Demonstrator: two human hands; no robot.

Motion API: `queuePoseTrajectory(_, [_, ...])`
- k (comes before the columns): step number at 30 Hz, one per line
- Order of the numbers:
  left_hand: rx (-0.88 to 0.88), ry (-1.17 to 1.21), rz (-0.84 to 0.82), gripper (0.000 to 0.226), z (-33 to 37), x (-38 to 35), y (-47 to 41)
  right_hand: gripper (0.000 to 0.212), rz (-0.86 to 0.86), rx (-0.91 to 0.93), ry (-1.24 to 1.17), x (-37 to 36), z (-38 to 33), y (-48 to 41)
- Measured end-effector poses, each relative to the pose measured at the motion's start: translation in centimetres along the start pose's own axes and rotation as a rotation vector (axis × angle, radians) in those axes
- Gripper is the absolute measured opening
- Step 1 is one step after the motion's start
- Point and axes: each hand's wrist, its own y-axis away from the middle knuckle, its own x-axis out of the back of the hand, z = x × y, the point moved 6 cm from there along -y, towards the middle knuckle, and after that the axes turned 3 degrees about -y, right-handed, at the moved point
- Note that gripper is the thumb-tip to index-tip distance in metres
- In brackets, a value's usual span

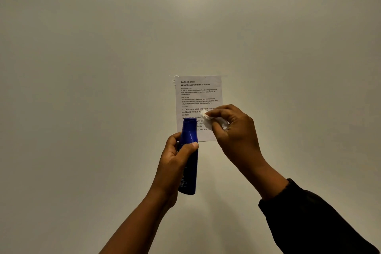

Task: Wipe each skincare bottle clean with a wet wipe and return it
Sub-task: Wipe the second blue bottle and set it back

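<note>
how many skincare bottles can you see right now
1. A tall dark blue plastic bottle is held upright in the left hand, in front of the printed paper sheet taped to the wall. Other bottles may sit below the frame, out of view.
</note>
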Motion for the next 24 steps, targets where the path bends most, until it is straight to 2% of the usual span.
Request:
queuePoseTrajectory(2, [0.010,-0.048,0.011,0.069,0.0,-0.2,-0.1,0.012,-0.005,0.017,-0.010,-0.2,-0.4,0.2])
queuePoseTrajectory(3, [0.013,-0.059,0.015,0.071,0.1,-0.3,0.0,0.012,-0.002,0.029,-0.009,-0.2,-0.6,0.2])
queuePoseTrajectory(8, [0.058,0.016,-0.018,0.059,-0.1,-0.9,0.0,0.010,0.008,0.116,0.007,-0.3,-1.9,0.8])
queuePoseTrajectory(13, [0.004,0.046,-0.052,0.052,0.3,-0.9,0.0,0.011,-0.048,0.196,0.076,-1.3,-2.3,1.8])
queuePoseTrajectory(16, [0.027,0.148,-0.068,0.049,0.1,-0.8,0.1,0.010,-0.076,0.228,0.121,-1.6,-2.4,2.1])
queuePoseTrajectory(21, [0.091,0.193,-0.068,0.049,-0.6,-1.0,0.2,0.007,-0.052,0.107,0.041,-1.1,-1.8,1.2])
queuePoseTrajectory(24, [0.075,0.184,-0.018,0.047,-0.6,-0.8,0.0,0.006,-0.070,0.157,0.059,-1.8,-2.4,2.1])
